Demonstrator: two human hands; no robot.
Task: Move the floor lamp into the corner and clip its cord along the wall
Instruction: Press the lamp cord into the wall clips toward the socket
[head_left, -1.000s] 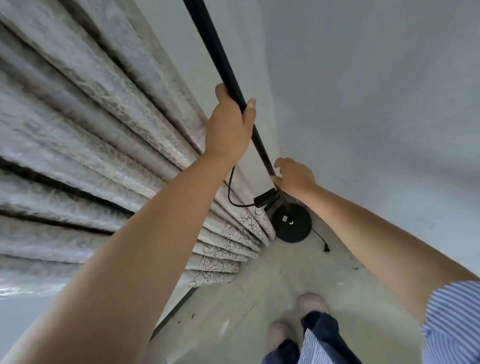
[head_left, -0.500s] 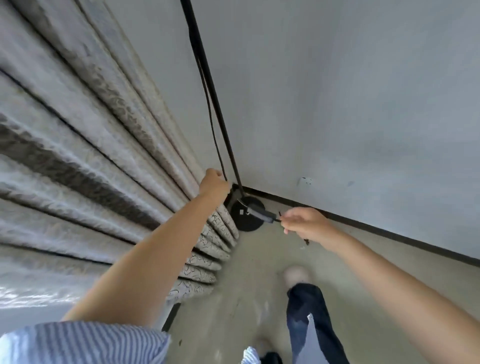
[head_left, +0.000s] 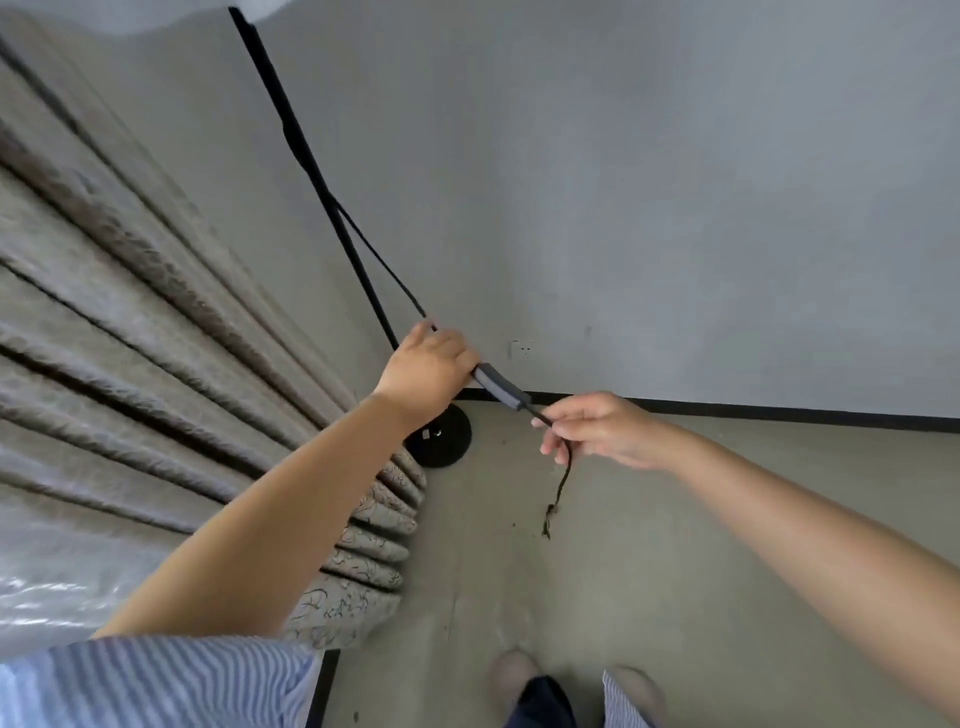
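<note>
Thin black metal floor lamp pole (head_left: 311, 171) on a round black base (head_left: 447, 441), standing in the room corner beside the pleated beige patterned curtain (head_left: 156, 322). Black lamp cord (head_left: 384, 270) with oblong grey inline switch (head_left: 501, 387). Left hand (head_left: 428, 371) closed around the cord at the switch's 10 o'clock end; right hand (head_left: 602, 428) pinching the cord at its 4 o'clock end, loose tail hanging below. White wall socket (head_left: 521, 349) above the dark skirting.

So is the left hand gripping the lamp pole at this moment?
No: the left hand is closed on the cord beside the inline switch, while the lamp pole stands free behind it.
</note>
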